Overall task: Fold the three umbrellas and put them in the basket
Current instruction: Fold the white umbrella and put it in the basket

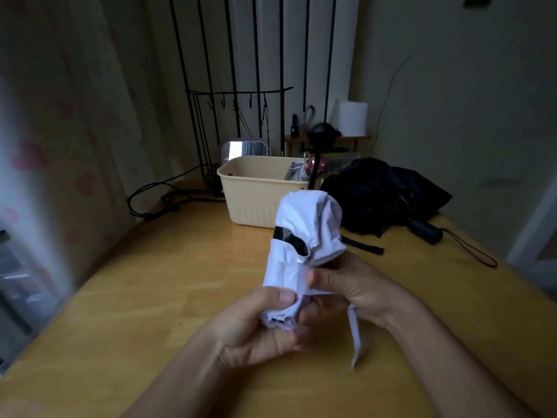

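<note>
Umbrella (304, 236) stands near upright at frame centre, I see, long axis running up toward the basket (250, 200), left hand (256, 327) curled round its lower end, right hand (355, 285) pinching its middle.

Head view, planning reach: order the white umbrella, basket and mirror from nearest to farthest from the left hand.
1. white umbrella, gripped in the left hand.
2. basket, ahead on the table.
3. mirror, behind the basket.
</note>
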